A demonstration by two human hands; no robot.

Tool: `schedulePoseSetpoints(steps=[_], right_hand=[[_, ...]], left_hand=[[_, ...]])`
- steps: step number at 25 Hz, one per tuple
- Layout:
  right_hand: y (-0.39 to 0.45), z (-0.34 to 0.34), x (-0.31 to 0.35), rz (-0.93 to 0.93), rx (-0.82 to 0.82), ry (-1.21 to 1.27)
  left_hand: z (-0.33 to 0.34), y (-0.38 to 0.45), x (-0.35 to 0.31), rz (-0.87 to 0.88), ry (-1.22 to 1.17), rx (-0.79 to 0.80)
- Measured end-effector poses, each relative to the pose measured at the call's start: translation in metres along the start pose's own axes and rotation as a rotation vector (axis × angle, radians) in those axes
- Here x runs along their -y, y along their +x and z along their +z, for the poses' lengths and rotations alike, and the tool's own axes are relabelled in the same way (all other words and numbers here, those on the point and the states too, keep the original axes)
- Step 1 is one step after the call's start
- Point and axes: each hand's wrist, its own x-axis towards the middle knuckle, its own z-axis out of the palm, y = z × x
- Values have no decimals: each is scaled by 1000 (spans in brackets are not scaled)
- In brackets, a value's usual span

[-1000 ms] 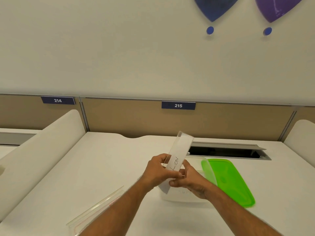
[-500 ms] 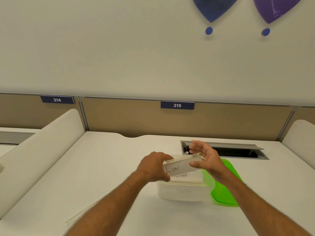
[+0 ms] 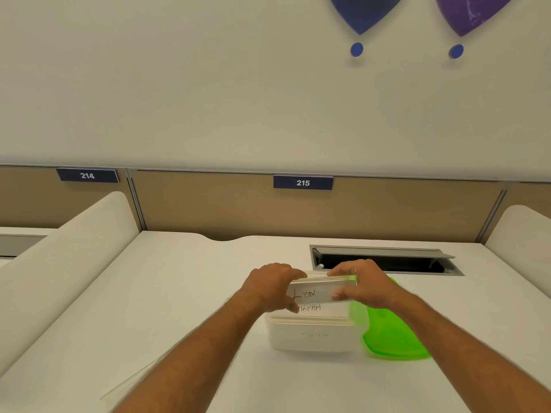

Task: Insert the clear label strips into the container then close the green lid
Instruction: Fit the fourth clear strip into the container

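**Strip held level over the open tub**

Hands meet above a clear plastic container [image 3: 313, 335] on a white desk [image 3: 185, 293]. The left hand [image 3: 269, 286] pinches the left end of a clear label strip [image 3: 320, 292], fingers curled over its top edge and thumb beneath. The right hand [image 3: 362, 283] grips the right end the same way, thumb on the near face and fingers over the far edge. The strip lies roughly level, lengthwise across the container's open top, with "LION" handwritten on it. Just below, inside the container, another strip [image 3: 311, 308] shows the word "ALPHA", and fainter writing appears through the front wall lower down; it is too blurred to read.

The green lid [image 3: 393, 335] rests just right of the container, its near part on the desk and its far end hidden behind the right wrist. Behind the hands, a grey cable hatch [image 3: 384, 259] is set in the desk. Number plates "214" [image 3: 87, 175] and "215" [image 3: 303, 182] hang on the tan partition.
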Motion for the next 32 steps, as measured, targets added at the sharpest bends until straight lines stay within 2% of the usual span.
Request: schedulePoseSetpoints(steps=[4, 9, 23, 32], right_hand=[[10, -3, -7, 31, 42, -164], [20, 3, -15, -16, 174, -460], [37, 39, -35, -1, 515, -651], [39, 57, -40, -20, 547, -700]], left_hand=[[7, 16, -2, -39, -43, 15], [23, 31, -4, -60, -52, 106], [66, 48, -2, -17, 57, 338], [79, 56, 0, -16, 100, 390]])
